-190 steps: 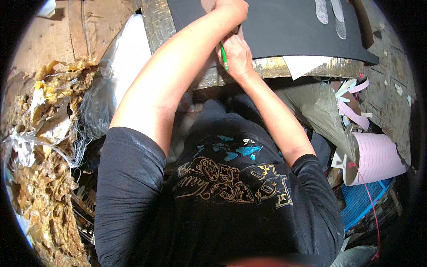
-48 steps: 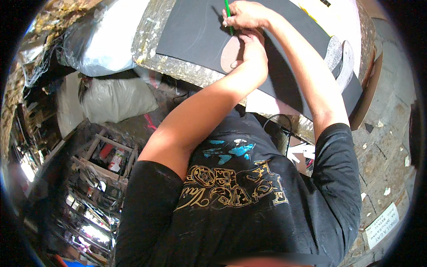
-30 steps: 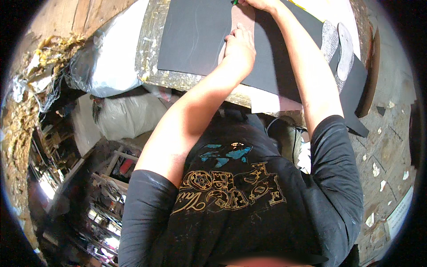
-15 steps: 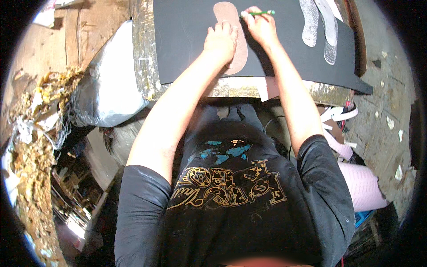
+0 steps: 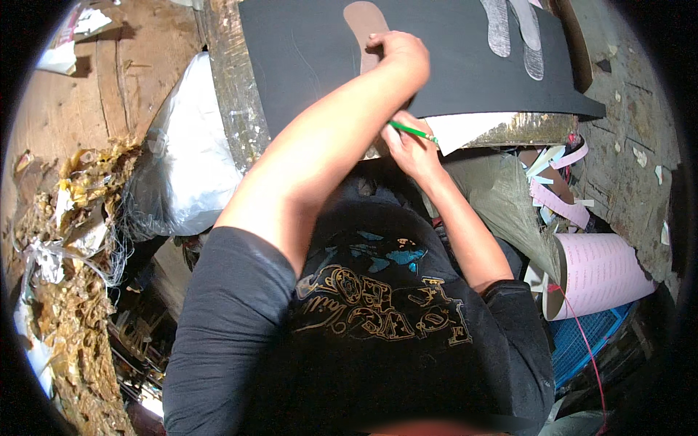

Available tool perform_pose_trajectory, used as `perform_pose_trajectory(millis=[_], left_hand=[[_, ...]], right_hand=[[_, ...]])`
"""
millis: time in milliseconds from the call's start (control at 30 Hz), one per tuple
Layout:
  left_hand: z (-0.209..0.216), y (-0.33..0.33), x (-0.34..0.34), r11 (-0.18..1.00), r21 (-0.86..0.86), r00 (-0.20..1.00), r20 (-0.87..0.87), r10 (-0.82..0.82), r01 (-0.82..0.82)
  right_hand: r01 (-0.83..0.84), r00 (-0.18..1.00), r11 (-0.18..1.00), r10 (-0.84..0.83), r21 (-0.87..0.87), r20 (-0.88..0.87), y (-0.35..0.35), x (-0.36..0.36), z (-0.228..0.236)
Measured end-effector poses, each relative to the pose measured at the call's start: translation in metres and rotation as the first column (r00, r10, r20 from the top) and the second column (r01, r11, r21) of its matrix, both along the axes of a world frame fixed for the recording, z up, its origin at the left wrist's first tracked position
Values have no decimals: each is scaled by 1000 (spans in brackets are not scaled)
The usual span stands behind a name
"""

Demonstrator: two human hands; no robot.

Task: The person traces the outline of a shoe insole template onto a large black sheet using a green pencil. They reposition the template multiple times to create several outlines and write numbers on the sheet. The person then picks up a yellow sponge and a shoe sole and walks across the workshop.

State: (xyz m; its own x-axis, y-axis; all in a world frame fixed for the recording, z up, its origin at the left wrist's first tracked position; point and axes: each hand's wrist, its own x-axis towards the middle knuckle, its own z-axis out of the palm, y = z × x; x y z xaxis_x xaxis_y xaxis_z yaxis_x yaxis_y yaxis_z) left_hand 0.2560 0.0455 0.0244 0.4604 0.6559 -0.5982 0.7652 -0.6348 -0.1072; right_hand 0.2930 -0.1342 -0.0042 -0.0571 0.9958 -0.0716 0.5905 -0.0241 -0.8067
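Note:
A brown insole-shaped template (image 5: pixel 360 20) lies on a black sheet (image 5: pixel 305 43) on the bench. My left hand (image 5: pixel 403 52) rests on the template's right side with the wrist bent. One digit stretches out over the template; the others are mostly hidden. My left forearm covers the template's lower part. Below that forearm, at the sheet's near edge, my right hand (image 5: pixel 414 151) is closed around a green pencil (image 5: pixel 413 131). The pencil's tip is hidden behind my left arm. Pale streaked insole shapes (image 5: pixel 498 29) lie at the sheet's right.
A filled white plastic bag (image 5: pixel 185 145) leans on the bench's left side, near a torn yellow-brown heap (image 5: pixel 80 291). White paper (image 5: pixel 469 129) sticks out under the sheet. At lower right are a pink printed roll (image 5: pixel 607 276), pink strips (image 5: pixel 560 203) and a blue crate (image 5: pixel 589 330).
My right hand has come down with the pencil from beside the template's upper part to the near edge. My left hand has shifted right and its wrist has bent. The view has shifted slightly.

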Motion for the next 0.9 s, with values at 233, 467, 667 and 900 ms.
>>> perform_pose_trajectory(millis=[233,467,667,900], left_hand=[[6,4,15,979,-27,950,-239,-201,200],[0,6,9,980,-13,960,-197,-199,201],[-5,6,2,985,22,982,-81,-169,172],[-4,-6,-30,995,36,964,254,77,-89]], right_hand=[[339,770,936,-336,-98,-542,70,-45,-38],[330,679,929,-355,-166,-642,90,-50,-35],[371,678,914,-389,-167,-624,81,-56,-36],[-161,907,971,74,179,414,12,-30,-20]])
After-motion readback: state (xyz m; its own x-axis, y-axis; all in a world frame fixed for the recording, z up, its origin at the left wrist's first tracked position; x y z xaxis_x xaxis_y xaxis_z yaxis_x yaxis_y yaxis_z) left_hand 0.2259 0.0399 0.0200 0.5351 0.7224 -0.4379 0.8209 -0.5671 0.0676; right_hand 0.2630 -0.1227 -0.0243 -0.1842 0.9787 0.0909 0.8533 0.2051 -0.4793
